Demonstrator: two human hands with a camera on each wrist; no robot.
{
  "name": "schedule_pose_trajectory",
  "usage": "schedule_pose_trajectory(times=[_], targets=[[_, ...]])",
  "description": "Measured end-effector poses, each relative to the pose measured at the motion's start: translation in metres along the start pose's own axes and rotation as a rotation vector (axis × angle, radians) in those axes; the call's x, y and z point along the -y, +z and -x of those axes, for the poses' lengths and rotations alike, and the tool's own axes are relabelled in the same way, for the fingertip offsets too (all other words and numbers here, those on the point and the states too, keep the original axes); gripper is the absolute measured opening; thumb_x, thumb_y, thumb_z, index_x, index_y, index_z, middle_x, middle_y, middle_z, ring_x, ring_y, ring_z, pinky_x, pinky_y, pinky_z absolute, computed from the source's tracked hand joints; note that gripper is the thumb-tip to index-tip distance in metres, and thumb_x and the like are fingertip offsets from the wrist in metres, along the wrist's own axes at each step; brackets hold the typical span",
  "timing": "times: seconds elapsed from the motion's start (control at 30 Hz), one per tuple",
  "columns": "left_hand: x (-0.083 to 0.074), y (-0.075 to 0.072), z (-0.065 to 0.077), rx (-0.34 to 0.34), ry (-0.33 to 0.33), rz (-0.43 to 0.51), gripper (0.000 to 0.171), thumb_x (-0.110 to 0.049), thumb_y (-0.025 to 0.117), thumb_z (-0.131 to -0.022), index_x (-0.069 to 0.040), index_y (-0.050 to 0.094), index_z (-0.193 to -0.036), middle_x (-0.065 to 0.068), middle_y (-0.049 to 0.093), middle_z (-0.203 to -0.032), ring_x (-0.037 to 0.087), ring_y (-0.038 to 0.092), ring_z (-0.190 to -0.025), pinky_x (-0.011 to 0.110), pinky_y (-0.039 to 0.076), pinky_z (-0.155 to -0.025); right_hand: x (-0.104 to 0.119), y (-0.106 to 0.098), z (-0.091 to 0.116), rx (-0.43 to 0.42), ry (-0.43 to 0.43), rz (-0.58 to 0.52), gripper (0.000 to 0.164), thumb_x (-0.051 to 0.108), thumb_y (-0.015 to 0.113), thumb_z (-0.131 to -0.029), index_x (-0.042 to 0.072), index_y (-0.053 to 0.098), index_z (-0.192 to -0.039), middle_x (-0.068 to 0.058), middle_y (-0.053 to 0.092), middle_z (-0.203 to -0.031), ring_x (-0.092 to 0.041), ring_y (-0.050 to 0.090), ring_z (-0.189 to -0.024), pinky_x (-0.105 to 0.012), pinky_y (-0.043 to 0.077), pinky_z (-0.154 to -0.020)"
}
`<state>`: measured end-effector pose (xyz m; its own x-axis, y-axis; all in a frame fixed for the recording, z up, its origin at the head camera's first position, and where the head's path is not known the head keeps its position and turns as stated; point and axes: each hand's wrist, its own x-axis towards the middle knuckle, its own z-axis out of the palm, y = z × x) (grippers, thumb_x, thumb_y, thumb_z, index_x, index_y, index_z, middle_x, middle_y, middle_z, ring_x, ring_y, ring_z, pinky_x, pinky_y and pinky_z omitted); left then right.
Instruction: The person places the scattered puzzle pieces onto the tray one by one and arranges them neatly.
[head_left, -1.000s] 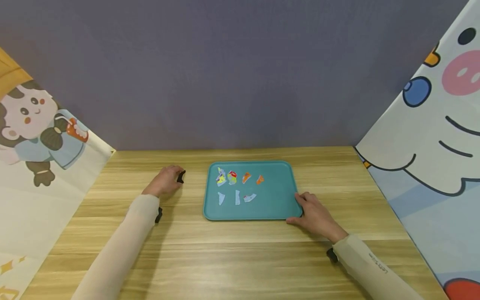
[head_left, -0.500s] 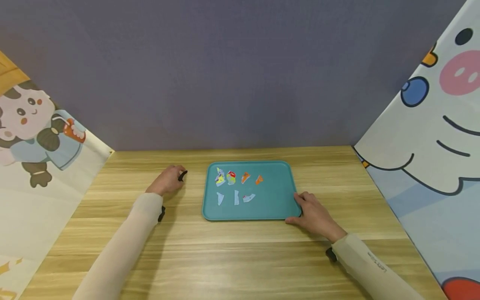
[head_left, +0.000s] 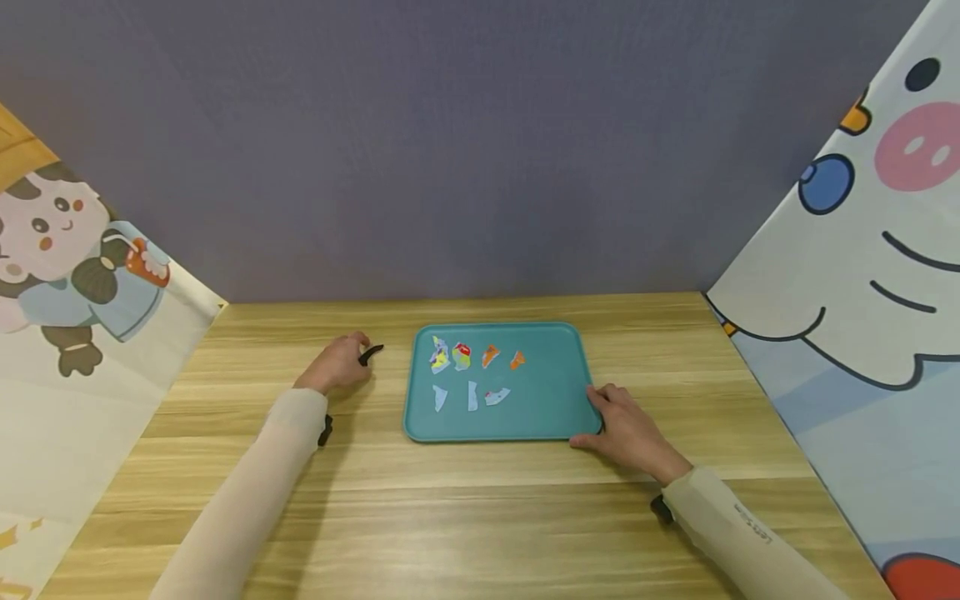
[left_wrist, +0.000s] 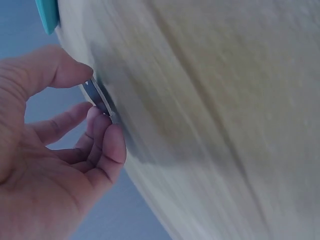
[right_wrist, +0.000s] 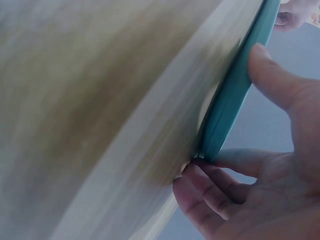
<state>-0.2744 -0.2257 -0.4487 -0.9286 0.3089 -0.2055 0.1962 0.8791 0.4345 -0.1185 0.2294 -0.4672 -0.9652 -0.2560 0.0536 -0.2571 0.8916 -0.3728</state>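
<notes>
My left hand [head_left: 335, 364] is to the left of the teal tray [head_left: 551, 375], pinching a small, thin, dark curved piece [head_left: 371, 355] between thumb and fingertips. The left wrist view shows the piece's dark face and pale edge [left_wrist: 96, 95], held close over the table. At the tray's near right corner, my right hand [head_left: 628, 432] grips the rim, thumb at the front edge and fingers along the right side. From the right wrist, the tray's side wall [right_wrist: 227, 100] shows between thumb and fingers. Several irregular flat fragments lie on the tray in two rows.
The back row has a yellow-patterned fragment [head_left: 439, 357], a red-and-yellow one [head_left: 461, 356] and two orange ones [head_left: 491, 356]. Three pale fragments [head_left: 472, 396] form the front row. A grey partition [head_left: 465, 150] stands behind the wooden table [head_left: 450, 517], with cartoon-printed panels at both sides.
My left hand has shifted slightly right, and the dark piece in it has turned from nearly upright to a flatter slant pointing right. My right hand stays on the tray corner.
</notes>
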Motion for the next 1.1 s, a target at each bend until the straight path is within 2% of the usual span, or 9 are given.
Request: schedule_pose_trajectory(times=[0.23, 0.4, 0.57, 0.77, 1.1], targets=[[-0.011, -0.005, 0.006, -0.020, 0.010, 0.017, 0.055, -0.010, 0.064, -0.085, 0.004, 0.043, -0.134, 0.019, 0.058, -0.108, 0.031, 0.057, -0.095, 0.046, 0.047, -0.078, 0.000, -0.001, 0.001, -0.002, -0.004, -0.004, 0.091, 0.044, 0.078, -0.074, -0.012, 0.041, -0.135, -0.018, 0.049, -0.117, -0.030, 0.047, -0.104, -0.044, 0.044, -0.084], [-0.034, -0.012, 0.012, -0.075, 0.077, 0.013, 0.056, -0.011, 0.066, -0.084, 0.003, 0.045, -0.133, 0.020, 0.058, -0.110, 0.032, 0.057, -0.095, 0.045, 0.047, -0.076, 0.001, -0.001, 0.002, -0.005, -0.005, -0.002, 0.091, 0.044, 0.078, -0.074, -0.012, 0.041, -0.135, -0.019, 0.049, -0.117, -0.030, 0.047, -0.104, -0.045, 0.044, -0.084], [-0.060, -0.014, 0.021, -0.150, 0.163, -0.019, 0.055, -0.011, 0.068, -0.081, 0.003, 0.048, -0.130, 0.022, 0.057, -0.114, 0.033, 0.057, -0.100, 0.046, 0.046, -0.081, 0.001, -0.001, 0.002, -0.002, -0.003, 0.000, 0.091, 0.044, 0.078, -0.074, -0.012, 0.041, -0.135, -0.019, 0.049, -0.118, -0.031, 0.047, -0.105, -0.045, 0.044, -0.086], [-0.086, -0.008, 0.028, -0.190, 0.271, -0.031, 0.052, -0.008, 0.069, -0.079, 0.003, 0.052, -0.127, 0.020, 0.056, -0.109, 0.031, 0.057, -0.097, 0.045, 0.046, -0.081, 0.001, -0.001, 0.002, 0.002, 0.004, 0.000, 0.091, 0.044, 0.078, -0.074, -0.012, 0.041, -0.136, -0.019, 0.049, -0.118, -0.031, 0.046, -0.106, -0.045, 0.043, -0.086], [-0.114, 0.006, 0.031, -0.181, 0.388, -0.055, 0.047, -0.003, 0.070, -0.075, 0.000, 0.057, -0.120, 0.014, 0.058, -0.104, 0.027, 0.056, -0.095, 0.040, 0.047, -0.080, 0.002, 0.000, 0.002, -0.009, 0.004, -0.005, 0.090, 0.044, 0.079, -0.073, -0.012, 0.042, -0.135, -0.017, 0.049, -0.116, -0.030, 0.046, -0.104, -0.045, 0.044, -0.083]])
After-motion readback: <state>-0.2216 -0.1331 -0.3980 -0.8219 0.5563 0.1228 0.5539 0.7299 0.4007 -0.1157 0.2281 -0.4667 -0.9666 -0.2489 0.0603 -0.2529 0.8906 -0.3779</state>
